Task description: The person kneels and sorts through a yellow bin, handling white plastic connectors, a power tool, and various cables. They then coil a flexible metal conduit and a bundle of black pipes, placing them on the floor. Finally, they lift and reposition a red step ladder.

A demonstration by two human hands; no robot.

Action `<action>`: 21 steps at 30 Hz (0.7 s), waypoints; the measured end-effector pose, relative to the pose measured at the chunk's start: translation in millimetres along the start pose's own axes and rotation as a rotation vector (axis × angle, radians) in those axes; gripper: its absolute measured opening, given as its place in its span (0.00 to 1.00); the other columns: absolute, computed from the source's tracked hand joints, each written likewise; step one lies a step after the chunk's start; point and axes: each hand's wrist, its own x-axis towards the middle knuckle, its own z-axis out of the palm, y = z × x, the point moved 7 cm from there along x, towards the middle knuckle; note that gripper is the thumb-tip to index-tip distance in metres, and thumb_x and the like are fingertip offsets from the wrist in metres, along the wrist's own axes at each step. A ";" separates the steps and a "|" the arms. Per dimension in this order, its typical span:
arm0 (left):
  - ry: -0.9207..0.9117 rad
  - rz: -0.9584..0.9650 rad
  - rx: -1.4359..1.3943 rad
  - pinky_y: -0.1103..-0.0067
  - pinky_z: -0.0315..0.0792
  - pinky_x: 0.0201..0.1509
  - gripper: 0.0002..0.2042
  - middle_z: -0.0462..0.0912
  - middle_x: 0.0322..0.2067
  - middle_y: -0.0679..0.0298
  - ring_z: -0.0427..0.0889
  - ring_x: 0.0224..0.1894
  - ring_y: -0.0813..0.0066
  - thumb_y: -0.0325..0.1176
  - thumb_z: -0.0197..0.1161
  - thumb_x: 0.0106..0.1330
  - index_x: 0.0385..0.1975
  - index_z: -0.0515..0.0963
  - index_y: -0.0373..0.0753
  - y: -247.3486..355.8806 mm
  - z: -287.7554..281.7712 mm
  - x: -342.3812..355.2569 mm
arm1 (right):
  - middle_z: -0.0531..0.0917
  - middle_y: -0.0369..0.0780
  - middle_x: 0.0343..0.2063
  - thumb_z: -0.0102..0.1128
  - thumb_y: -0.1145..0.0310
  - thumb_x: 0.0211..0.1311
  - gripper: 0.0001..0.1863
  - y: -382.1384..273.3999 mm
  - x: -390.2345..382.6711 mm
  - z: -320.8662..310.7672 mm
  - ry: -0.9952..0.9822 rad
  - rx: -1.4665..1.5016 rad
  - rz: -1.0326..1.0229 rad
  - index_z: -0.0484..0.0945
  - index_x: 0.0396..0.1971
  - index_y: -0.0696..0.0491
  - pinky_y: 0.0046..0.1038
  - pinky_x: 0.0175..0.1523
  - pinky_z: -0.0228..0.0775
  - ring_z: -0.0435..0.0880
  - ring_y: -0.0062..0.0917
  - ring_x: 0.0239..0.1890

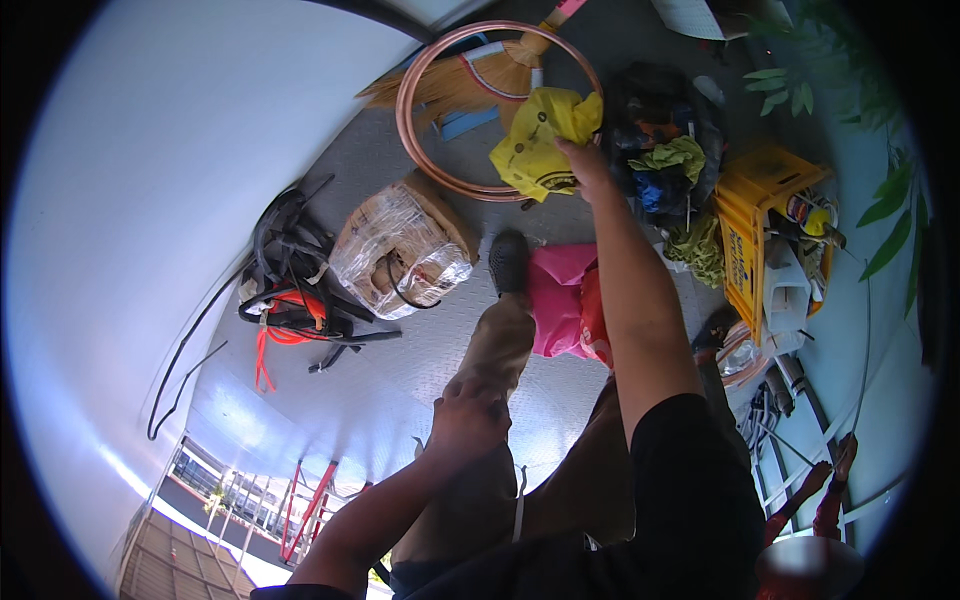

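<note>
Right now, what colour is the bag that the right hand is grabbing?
Yellow; the plastic bag shows best in the head view.

I read this as an outdoor work spot high on a building, a rooftop ledge or service platform: grey metal tread-plate floor (pixel 400 380) against a white wall (pixel 150 200), with streets and red scaffolding (pixel 305 500) far below at the near left. Trade gear lies about (installer's kit, I'd say): a copper tubing coil (pixel 420 140), black cables (pixel 290 270), a yellow crate (pixel 750 230) of tools at right.
</note>
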 end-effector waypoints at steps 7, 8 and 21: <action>-0.068 -0.012 -0.045 0.50 0.74 0.55 0.17 0.78 0.53 0.61 0.73 0.60 0.44 0.43 0.65 0.59 0.47 0.82 0.47 2.6 -4.6 -1.6 | 0.76 0.40 0.55 0.58 0.60 0.71 0.22 -5.3 31.2 -15.1 0.056 0.048 0.221 0.70 0.61 0.50 0.44 0.60 0.70 0.77 0.34 0.55; -0.066 -0.032 -0.056 0.52 0.73 0.57 0.19 0.77 0.53 0.61 0.73 0.60 0.46 0.43 0.66 0.59 0.49 0.82 0.46 2.1 -5.8 -1.6 | 0.77 0.41 0.54 0.58 0.60 0.69 0.22 2.6 29.7 -19.7 0.094 0.010 0.212 0.71 0.60 0.51 0.44 0.60 0.70 0.78 0.34 0.55; -0.064 -0.033 -0.048 0.49 0.78 0.51 0.15 0.79 0.53 0.57 0.75 0.58 0.38 0.43 0.66 0.58 0.44 0.84 0.52 -4.6 -5.4 4.0 | 0.81 0.47 0.55 0.68 0.61 0.55 0.26 144.7 -50.7 98.5 -0.206 -1.103 -0.416 0.78 0.53 0.55 0.49 0.65 0.68 0.76 0.43 0.62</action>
